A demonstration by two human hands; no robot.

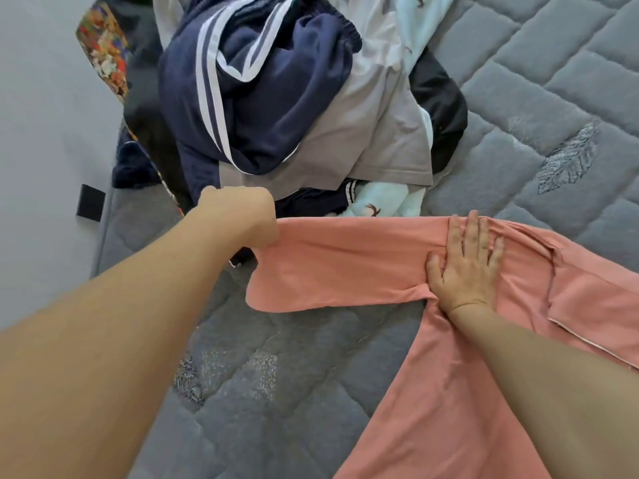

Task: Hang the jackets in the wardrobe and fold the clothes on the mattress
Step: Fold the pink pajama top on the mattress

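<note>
hands: left hand [242, 216] grips pink garment [345, 264] end | right hand [466, 267] flat, fingers spread, pressing garment

Soft, even light without glare, faint shadows, slight overall blur, and wide-angle bending toward the edges.

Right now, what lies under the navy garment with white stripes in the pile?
Under the navy garment a grey shirt shows, with black cloth and pale blue fabric at the pile's edges. What lies directly beneath its middle is covered.
</note>
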